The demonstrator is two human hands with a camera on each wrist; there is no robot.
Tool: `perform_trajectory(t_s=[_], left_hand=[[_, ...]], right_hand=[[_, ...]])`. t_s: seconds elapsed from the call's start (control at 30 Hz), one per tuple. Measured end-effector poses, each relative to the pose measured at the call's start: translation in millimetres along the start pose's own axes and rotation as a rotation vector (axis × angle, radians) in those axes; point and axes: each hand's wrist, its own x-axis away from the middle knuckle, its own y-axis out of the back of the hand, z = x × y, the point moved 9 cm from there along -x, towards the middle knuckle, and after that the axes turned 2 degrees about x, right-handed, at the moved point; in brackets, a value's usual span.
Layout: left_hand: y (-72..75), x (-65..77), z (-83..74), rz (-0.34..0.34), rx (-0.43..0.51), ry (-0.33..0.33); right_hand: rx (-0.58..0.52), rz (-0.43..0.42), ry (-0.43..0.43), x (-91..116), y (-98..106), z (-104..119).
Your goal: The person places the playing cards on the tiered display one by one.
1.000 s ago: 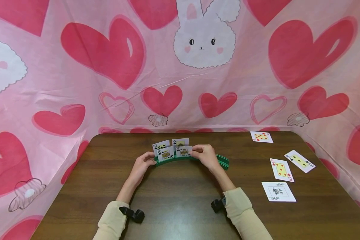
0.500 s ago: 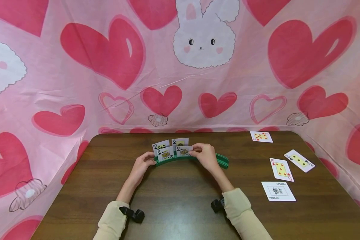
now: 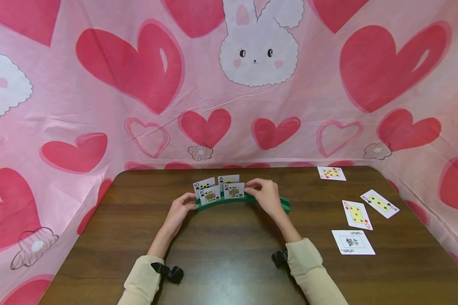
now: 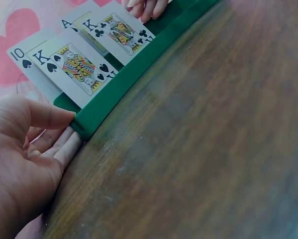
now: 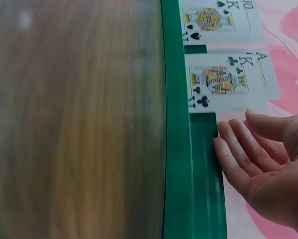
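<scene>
A curved green playing card holder [image 3: 229, 201] stands on the table with cards upright in it. My left hand [image 3: 180, 208] pinches its left end between thumb and fingers, as the left wrist view shows. The king of spades [image 4: 79, 67] stands in front of the ten of spades [image 4: 22, 56]. Farther right, the king of clubs [image 5: 221, 82] stands in front of an ace [image 5: 269, 74], which it mostly covers. Just right of that king is my right hand [image 3: 265, 194], its fingers loosely bent around nothing. Its thumb tip is close to the card's edge, its other fingertips at the holder's back edge.
Face up on the right of the brown table [image 3: 229, 262] lie a red seven [image 3: 331, 173], the five of diamonds [image 3: 357, 215], a black-suited card [image 3: 380, 204] and a joker [image 3: 353, 242]. A pink cloth [image 3: 244, 144] with hearts hangs behind the table.
My right hand has let go of the king of clubs and shifted slightly right. The card's right edge now shows uncovered. My left hand has stayed at the holder's end.
</scene>
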Motion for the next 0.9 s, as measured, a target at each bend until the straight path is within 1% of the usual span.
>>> perform_trajectory(t_s=[0.23, 0.37, 0.5, 0.6, 0.73, 0.9], left_hand=[[0.3, 0.1, 0.1, 0.002, -0.001, -0.008], [0.2, -0.1, -0.6, 0.006, -0.001, -0.005], [0.2, -0.6, -1.2, 0.003, -0.001, -0.003], [0.0, -0.8, -1.3, 0.0, 0.001, -0.001], [-0.6, -0.6, -0.5, 0.011, 0.007, 0.004], [-0.3, -0.4, -0.5, 0.011, 0.008, -0.002]], right_hand=[[-0.009, -0.023, -0.01, -2.9, 19.1, -7.1], [-0.052, -0.04, -0.045, -4.3, 38.2, -15.9], [-0.089, -0.06, -0.096, -6.1, 63.1, -27.3], [-0.08, -0.078, -0.117, -7.9, 82.9, -35.2], [-0.052, -0.102, -0.111, -8.2, 107.5, -43.2], [-0.004, -0.114, -0.124, -2.7, 131.8, -56.7]])
